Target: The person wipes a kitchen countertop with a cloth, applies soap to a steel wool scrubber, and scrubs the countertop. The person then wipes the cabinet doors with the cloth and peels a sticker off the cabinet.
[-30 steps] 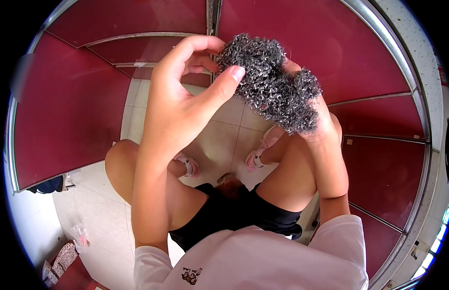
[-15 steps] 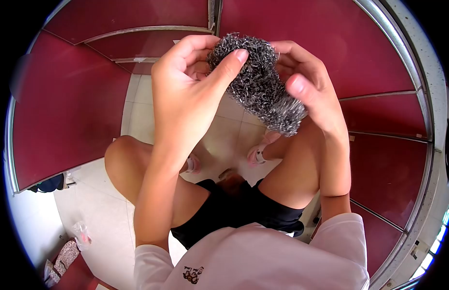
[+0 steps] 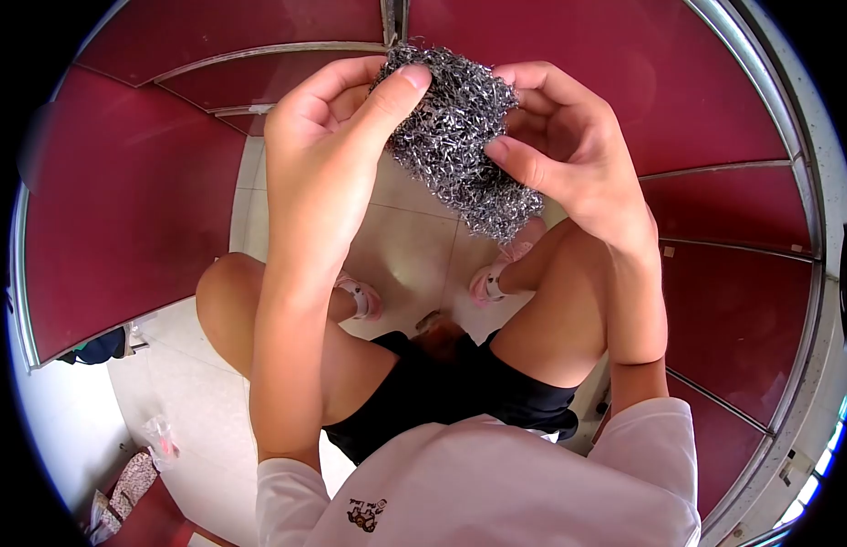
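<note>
Holds the wiry metal pad (image 3: 451, 128) above the floor (image 3: 410, 251), slanting lengthwise from upper left to lower right; pinches the upper end in the closed grip of the left hand (image 3: 321, 150), the right edge in the wider-set right hand (image 3: 583, 150).

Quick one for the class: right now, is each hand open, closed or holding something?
Left hand: holding the scrubber, thumb pressed over its front.
Right hand: holding the scrubber's other side.
</note>
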The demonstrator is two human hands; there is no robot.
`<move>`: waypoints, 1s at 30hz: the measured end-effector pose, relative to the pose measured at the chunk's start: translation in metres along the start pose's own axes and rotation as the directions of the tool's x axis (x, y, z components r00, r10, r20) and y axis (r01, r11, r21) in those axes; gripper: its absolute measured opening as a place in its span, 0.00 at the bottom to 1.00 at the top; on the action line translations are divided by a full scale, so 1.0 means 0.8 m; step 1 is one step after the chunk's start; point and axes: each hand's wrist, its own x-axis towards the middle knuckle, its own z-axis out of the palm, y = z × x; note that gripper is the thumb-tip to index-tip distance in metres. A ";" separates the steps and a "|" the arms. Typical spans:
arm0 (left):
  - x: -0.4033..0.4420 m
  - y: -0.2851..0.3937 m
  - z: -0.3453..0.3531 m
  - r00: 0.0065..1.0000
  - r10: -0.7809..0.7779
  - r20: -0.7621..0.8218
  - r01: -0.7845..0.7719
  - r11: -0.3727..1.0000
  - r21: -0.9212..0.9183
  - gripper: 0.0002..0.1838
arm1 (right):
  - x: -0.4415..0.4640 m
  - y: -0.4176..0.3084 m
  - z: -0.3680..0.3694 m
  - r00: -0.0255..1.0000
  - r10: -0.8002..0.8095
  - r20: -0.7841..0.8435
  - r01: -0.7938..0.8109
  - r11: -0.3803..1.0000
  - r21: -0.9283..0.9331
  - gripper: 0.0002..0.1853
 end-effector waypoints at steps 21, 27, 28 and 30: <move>0.007 -0.011 -0.005 0.998 -0.064 -0.013 0.064 0.998 0.019 0.16 | 0.000 0.010 -0.005 0.997 -0.066 -0.048 0.063 0.996 -0.060 0.20; 0.008 -0.012 -0.002 0.999 -0.041 -0.023 0.041 0.999 0.001 0.18 | 0.000 0.011 -0.005 0.997 -0.063 -0.052 0.060 0.997 -0.052 0.21; 0.008 -0.012 -0.002 0.999 -0.041 -0.023 0.041 0.999 0.002 0.18 | -0.001 0.008 -0.008 0.999 -0.037 -0.014 0.035 0.996 -0.078 0.21; 0.008 -0.013 -0.001 0.999 -0.040 -0.029 0.039 0.999 -0.018 0.19 | -0.001 0.007 -0.009 1.000 -0.010 0.024 0.012 0.994 -0.104 0.21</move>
